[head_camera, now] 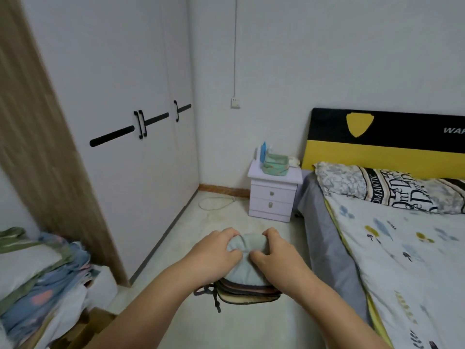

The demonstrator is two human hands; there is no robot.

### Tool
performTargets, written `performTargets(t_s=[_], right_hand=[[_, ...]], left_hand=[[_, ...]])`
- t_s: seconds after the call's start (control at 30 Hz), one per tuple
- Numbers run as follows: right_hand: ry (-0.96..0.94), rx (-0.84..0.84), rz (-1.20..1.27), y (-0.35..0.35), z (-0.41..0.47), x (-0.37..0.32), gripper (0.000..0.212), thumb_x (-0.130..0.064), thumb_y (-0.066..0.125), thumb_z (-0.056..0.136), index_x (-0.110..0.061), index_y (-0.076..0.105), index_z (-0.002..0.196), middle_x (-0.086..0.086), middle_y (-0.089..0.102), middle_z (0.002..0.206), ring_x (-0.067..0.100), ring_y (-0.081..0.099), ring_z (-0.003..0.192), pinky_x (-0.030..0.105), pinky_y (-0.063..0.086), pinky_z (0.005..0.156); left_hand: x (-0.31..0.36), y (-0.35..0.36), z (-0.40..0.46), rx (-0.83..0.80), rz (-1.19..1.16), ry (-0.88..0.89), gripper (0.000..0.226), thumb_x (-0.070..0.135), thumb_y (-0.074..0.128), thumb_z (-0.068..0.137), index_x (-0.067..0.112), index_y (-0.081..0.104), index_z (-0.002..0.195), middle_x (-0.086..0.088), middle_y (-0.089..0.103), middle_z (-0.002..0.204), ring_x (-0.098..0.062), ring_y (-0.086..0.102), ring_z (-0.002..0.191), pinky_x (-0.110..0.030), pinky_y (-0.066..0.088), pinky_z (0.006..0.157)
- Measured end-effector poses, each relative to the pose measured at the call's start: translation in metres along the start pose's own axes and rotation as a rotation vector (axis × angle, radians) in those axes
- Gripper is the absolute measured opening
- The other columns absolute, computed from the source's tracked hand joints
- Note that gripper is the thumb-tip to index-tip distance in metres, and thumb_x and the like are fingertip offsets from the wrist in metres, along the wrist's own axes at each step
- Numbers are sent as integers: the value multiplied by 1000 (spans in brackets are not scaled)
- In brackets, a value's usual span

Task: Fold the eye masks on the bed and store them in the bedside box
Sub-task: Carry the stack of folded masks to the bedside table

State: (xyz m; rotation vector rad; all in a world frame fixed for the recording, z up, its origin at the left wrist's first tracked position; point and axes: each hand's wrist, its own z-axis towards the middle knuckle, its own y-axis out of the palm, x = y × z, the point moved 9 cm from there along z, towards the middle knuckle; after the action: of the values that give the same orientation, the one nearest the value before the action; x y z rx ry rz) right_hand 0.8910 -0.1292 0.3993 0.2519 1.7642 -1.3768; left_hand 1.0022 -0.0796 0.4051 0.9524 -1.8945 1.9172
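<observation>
I hold a stack of folded eye masks [245,285] in front of me, above the floor beside the bed. The top mask [242,269] is pale grey-blue, with darker masks and a dangling strap [217,302] beneath it. My left hand [216,250] grips the stack's left side and my right hand [273,253] grips its right side, thumbs pressing on top. A green fabric box [275,165] sits on the lilac bedside table [274,195], well ahead of my hands. The bed [402,248] lies to the right.
A white wardrobe [125,122] with black handles lines the left wall. A pile of folded clothes [42,270] sits at the lower left. A blue bottle [263,151] stands beside the box. A pillow [382,187] lies at the bed's head, and a white cable [216,202] on the floor.
</observation>
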Motion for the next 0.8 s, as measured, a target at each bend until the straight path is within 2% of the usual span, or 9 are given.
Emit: performTargets(t_s=[0.27,0.4,0.57,0.7,0.8], right_hand=[[21,-18,-30,-32,127,19,19,-27,52,82,-18,42,95,3,56,89,23,54,82,29,38,66],[37,-12,-22,-34,192,29,17,-26,52,82,-18,41,93,1,54,83,22,52,78,29,36,61],[64,43,-7,-37,280,37,16,-26,52,82,-21,39,89,-1,52,81,21,51,78,28,36,66],[94,68,16,-44,352,38,15,-25,53,82,-22,39,85,-3,52,78,20,53,78,25,35,55],[112,89,13,-51,402,41,15,-26,53,83,-21,40,88,-3,52,80,19,52,77,22,35,54]], left_hand=[[7,-5,136,-36,-6,-12,35,24,48,82,21,52,116,-11,58,118,-28,56,106,-41,47,92],[0,-11,206,-56,15,0,34,26,47,82,22,52,115,-10,58,118,-27,56,105,-40,47,92],[-13,-21,300,-83,22,50,39,28,47,83,23,50,121,-9,57,121,-26,55,108,-38,47,92],[-18,-36,377,-116,24,101,34,25,47,83,21,52,116,-10,59,117,-27,57,105,-40,48,90],[-17,-46,432,-144,31,137,31,24,48,82,20,54,112,-10,61,114,-26,57,103,-40,48,90]])
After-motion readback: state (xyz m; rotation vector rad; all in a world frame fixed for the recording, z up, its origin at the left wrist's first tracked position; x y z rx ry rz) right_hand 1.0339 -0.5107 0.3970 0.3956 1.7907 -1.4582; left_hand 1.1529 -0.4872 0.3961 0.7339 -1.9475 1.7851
